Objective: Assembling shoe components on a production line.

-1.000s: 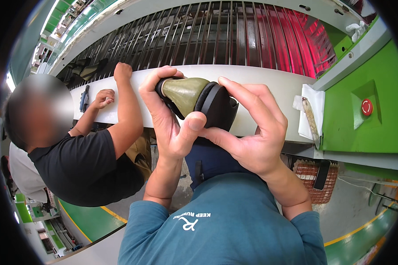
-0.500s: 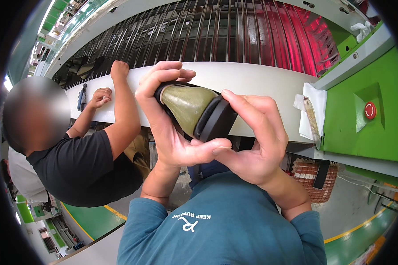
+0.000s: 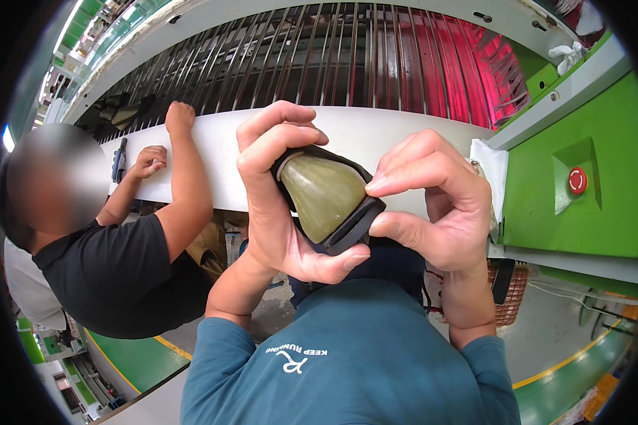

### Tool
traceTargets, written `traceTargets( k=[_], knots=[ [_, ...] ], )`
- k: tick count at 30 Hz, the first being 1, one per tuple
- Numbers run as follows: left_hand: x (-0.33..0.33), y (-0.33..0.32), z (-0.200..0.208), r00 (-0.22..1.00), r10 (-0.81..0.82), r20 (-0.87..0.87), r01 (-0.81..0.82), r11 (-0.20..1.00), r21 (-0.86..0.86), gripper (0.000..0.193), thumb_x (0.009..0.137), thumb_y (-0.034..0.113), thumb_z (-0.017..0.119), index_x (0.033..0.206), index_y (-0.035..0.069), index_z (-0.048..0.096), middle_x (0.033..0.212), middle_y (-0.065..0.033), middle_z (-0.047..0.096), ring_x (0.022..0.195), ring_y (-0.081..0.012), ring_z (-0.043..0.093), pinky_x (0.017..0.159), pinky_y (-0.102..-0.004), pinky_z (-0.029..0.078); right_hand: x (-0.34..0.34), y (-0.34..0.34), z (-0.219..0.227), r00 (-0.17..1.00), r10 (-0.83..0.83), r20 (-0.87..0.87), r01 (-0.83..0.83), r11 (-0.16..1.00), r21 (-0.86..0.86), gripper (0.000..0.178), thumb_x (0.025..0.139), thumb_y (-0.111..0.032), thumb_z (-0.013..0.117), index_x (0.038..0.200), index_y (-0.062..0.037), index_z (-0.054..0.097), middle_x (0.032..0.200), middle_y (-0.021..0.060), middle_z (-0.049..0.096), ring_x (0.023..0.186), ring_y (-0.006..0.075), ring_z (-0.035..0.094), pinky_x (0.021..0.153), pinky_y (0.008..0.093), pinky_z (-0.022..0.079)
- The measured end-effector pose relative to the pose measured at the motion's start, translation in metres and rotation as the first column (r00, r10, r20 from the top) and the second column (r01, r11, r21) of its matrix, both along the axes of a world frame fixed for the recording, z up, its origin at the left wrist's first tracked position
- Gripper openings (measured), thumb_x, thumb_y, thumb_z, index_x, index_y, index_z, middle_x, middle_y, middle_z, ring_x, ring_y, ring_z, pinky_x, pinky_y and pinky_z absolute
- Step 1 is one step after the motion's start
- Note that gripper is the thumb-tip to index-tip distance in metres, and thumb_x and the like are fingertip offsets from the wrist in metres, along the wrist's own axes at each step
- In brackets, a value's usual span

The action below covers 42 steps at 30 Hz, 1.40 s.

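A rounded, glossy olive-green piece with a thick black edge [image 3: 322, 193], which looks like a shoe part, is held up before my chest. My left hand [image 3: 268, 216] wraps round its left side, fingers over the far end and thumb along the near lower edge. My right hand [image 3: 443, 205] pinches the black rim at the right corner between thumb and forefinger, the other fingers curled behind. Its underside is hidden by my left palm.
Beyond a white ledge [image 3: 216, 142] runs a bed of metal rollers [image 3: 319, 60], lit red at the right. A green machine panel [image 3: 539, 205] has a red stop button [image 3: 578, 180]. A co-worker in a black shirt [image 3: 113, 269] sits at left. A woven basket [image 3: 512, 297] stands lower right.
The olive-and-black piece has turned, showing more of its olive face. My right hand has shifted right and its thumb has come away from my left thumb. The view has moved slightly.
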<state>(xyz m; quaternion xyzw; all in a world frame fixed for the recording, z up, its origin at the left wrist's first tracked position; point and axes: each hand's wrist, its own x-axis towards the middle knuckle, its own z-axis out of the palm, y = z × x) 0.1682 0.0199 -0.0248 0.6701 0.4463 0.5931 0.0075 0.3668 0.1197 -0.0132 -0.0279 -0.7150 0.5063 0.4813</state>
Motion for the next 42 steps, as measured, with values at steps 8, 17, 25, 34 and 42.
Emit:
traceTargets(
  k=[8,17,25,34,42],
  knots=[
    [-0.004,0.005,-0.007,1.0,0.015,-0.009,-0.015,0.999,0.047,0.104,0.069,0.063,0.089,0.138,-0.001,0.045,0.122,-0.0193,0.044,0.107,-0.0282,0.05,0.087,-0.0431,0.048,0.002,-0.001,0.007,0.993,0.064,0.098,-0.064,0.998,0.001,0.035,0.085,-0.021,0.096,0.107,-0.0025,0.075,0.1,0.0087,0.068,0.097,0.0222,0.066,0.091,0.0371,0.054],
    [-0.013,0.005,-0.028,0.982,-0.001,0.186,-0.032,0.984,0.173,0.099,0.078,0.067,0.084,0.139,-0.001,0.045,0.124,-0.0194,0.047,0.108,-0.0276,0.056,0.094,-0.0435,0.053,-0.031,-0.021,-0.016,0.998,-0.054,0.036,0.055,0.998,-0.029,0.035,0.082,-0.013,0.097,0.11,-0.0052,0.077,0.1,0.008,0.072,0.09,0.0198,0.07,0.081,0.0326,0.057],
    [-0.044,-0.042,-0.121,0.84,0.29,0.458,-0.162,0.941,-0.298,0.053,0.107,0.022,0.065,0.15,-0.002,0.045,0.141,-0.0166,0.056,0.131,-0.0259,0.059,0.118,-0.0412,0.042,-0.023,-0.017,-0.086,0.811,-0.347,0.471,0.265,0.936,0.233,0.037,0.081,-0.011,0.095,0.112,-0.0062,0.076,0.118,0.0084,0.073,0.116,0.0277,0.069,0.1,0.0393,0.055],
    [-0.05,-0.071,-0.123,0.976,0.156,0.149,-0.105,0.946,-0.306,0.015,0.094,0.005,0.079,0.109,0.006,0.081,0.135,-0.0161,0.073,0.145,-0.0419,0.056,0.123,-0.0543,0.041,-0.022,-0.007,-0.091,0.824,-0.345,0.45,0.182,0.913,0.365,0.024,0.077,-0.02,0.095,0.093,-0.0136,0.077,0.116,-0.0021,0.074,0.112,0.0245,0.068,0.095,0.0401,0.05],
    [-0.053,-0.068,-0.123,0.982,0.134,0.136,-0.084,0.944,-0.319,0.012,0.098,0.007,0.078,0.11,0.005,0.08,0.135,-0.0179,0.074,0.147,-0.044,0.056,0.123,-0.0569,0.041,-0.022,-0.001,-0.094,0.841,-0.302,0.448,0.165,0.933,0.319,0.021,0.075,-0.019,0.095,0.085,-0.0129,0.078,0.115,-0.0027,0.077,0.108,0.0233,0.07,0.091,0.0391,0.055]
  ],
)
